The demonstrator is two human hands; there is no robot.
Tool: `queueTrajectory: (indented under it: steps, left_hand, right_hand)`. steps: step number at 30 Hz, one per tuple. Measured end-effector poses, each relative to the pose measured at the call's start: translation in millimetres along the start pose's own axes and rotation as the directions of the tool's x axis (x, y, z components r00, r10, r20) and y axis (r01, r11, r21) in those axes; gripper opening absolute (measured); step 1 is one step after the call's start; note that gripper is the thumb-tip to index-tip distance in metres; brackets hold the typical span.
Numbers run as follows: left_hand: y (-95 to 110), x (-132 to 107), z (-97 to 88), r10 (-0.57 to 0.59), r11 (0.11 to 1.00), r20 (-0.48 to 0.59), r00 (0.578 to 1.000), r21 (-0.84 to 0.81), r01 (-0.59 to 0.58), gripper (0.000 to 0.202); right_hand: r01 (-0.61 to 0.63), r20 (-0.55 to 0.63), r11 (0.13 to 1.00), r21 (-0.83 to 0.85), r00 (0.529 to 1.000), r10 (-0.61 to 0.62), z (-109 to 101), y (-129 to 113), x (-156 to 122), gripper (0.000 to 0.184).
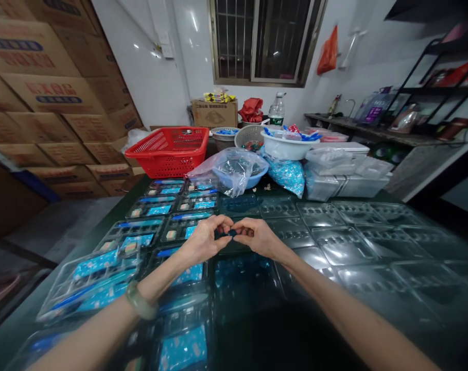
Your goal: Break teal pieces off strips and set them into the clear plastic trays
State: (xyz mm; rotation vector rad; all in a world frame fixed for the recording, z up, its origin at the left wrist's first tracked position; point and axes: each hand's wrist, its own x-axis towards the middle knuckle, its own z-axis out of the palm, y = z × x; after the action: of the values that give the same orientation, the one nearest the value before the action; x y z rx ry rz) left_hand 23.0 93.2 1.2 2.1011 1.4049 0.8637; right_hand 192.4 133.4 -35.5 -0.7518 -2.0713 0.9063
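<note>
My left hand [205, 239] and my right hand [261, 238] meet over the middle of the table, fingertips pinched together. Between them is a small dark piece [232, 233], mostly covered by the fingers, so its kind is unclear. Below my left hand and to its left, clear plastic trays [102, 242] hold blue pens [139, 223], light-blue patterned packets [138, 241] and small striped blocks [171, 235]. On the right, clear trays [344, 247] with moulded hollows lie in rows. A green bangle [140, 301] circles my left wrist.
Behind the trays stand a red basket [172, 152], a blue basin [243, 178] under plastic film, a white basin [286, 147] with blue items, a bag of light-blue packets [286, 175] and stacked clear containers [334, 180]. Cardboard boxes [59, 98] rise at the left.
</note>
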Motion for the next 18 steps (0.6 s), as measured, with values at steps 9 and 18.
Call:
queueTrajectory:
  steps: [9,18]
  left_hand:
    - [-23,9,-14.6,-0.017,0.989,-0.175,0.984,0.139,0.042,0.022]
    - [-53,-2,-13.7,-0.025,0.943,-0.110,0.994,0.328,0.060,0.018]
  right_hand:
    - [-0.124,-0.082,0.937,-0.327,0.991,0.103,3,47,28,0.017]
    - [-0.118,-0.012,0.805,-0.581,0.991,0.136,23,63,34,0.014]
